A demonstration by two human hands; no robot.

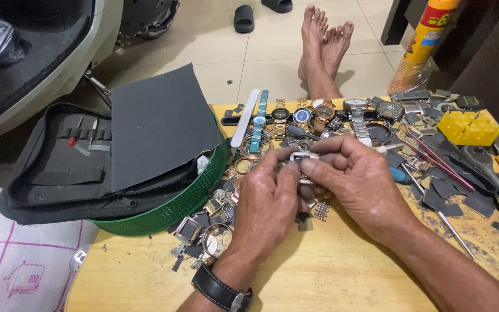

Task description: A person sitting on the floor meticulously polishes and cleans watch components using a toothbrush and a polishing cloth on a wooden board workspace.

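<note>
Left hand (267, 199): closed, thumb and forefinger pinching the near-left edge of a small silver watch case (304, 158); black strap watch (222, 290) worn on its wrist.

Right hand (360, 180): closed likewise, fingertips clamped on the far-right edge of the same case, thumb (313, 169) pressed against its lower rim.

Watch case: held between the two hands, lifted clear of the worktop (319, 271), face turned up toward the holder. It sits at the fingertips of both hands, just beyond the left knuckles and to the left of the right palm. Neither hand is nearer; they share it evenly. Its long axis runs roughly from one hand to the other. A short length of metal bracelet (321, 210) lies below the hands; whether it is joined to the case cannot be told.

Beyond the hands: a row of wristwatches (301, 115) laid side by side, and a white strap (245, 117).

Left of the left hand: green basket (168, 211) carrying an open black tool pouch (59, 167) and a sheet of dark sandpaper (160, 121); loose watch cases and rings between basket and hand.

Right of the right hand: yellow block (468, 128), red tweezers (437, 162), scraps of dark sandpaper.
</note>
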